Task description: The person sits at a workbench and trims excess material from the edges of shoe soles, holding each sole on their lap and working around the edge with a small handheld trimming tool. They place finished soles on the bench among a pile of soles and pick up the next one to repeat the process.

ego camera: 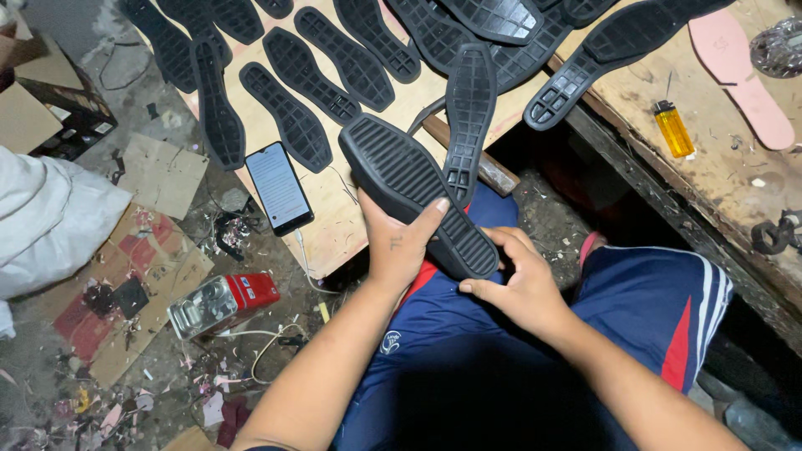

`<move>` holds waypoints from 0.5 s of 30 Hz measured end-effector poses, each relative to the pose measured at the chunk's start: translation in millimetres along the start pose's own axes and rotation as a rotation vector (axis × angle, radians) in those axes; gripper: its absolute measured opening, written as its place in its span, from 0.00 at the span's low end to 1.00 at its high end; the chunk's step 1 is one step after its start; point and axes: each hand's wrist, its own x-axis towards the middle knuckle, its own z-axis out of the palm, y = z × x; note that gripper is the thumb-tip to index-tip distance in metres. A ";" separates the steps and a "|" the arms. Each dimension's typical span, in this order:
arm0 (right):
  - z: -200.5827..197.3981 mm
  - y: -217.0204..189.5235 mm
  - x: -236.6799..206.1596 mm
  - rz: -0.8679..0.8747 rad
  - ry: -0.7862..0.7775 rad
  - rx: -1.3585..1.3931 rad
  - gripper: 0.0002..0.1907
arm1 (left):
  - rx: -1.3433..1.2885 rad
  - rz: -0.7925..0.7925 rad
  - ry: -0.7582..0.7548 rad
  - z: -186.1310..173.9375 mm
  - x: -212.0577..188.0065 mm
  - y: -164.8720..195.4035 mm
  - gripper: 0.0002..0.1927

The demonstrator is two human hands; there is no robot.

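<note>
A black rubber shoe sole [409,179] with a ribbed tread lies tilted over my lap, tread side up. My left hand [399,242] grips it from below at the middle, thumb across the tread. My right hand [516,280] holds its near heel end, fingers curled under the edge. Several more black soles [296,117] lie spread on a plywood board [334,221] just beyond, and one of them [469,117] overlaps the sole I hold.
A smartphone [278,185] with a lit screen rests on the board's left edge, its cable trailing down. A yellow lighter [673,129] and a pink insole [743,75] lie on the wooden bench at right. A red-and-metal tool [221,302], cardboard and scraps litter the floor at left.
</note>
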 end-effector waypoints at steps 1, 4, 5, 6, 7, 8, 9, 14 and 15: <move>0.2 -0.9 -1.1 0.021 0.002 0.011 0.38 | 0.008 -0.007 0.010 0.2 0.9 0.6 0.36; -3.8 -4.7 -8.4 -0.063 0.010 -0.020 0.39 | -0.012 -0.055 0.031 1.1 0.3 4.5 0.34; -6.2 -6.4 -12.0 -0.114 0.013 -0.043 0.40 | -0.027 -0.077 0.037 2.6 -0.1 5.9 0.33; -8.6 -8.3 -16.0 -0.135 0.030 -0.020 0.43 | -0.113 -0.129 0.059 5.3 0.3 7.3 0.31; -10.9 -10.7 -20.7 -0.155 0.047 0.002 0.46 | -0.199 -0.182 0.080 8.2 0.8 9.2 0.29; -12.0 -13.1 -24.2 -0.177 0.066 0.024 0.50 | -0.285 -0.233 0.100 10.9 1.3 11.7 0.27; -12.1 -15.7 -26.6 -0.108 0.060 0.135 0.52 | -0.316 -0.251 0.094 14.0 2.2 15.6 0.25; -12.5 -30.2 -29.7 -0.018 0.136 0.341 0.49 | -0.385 -0.377 0.107 30.8 1.3 41.2 0.23; -14.4 -33.2 -29.9 -0.115 0.170 0.234 0.48 | -0.417 -0.389 0.085 33.3 -1.3 47.0 0.24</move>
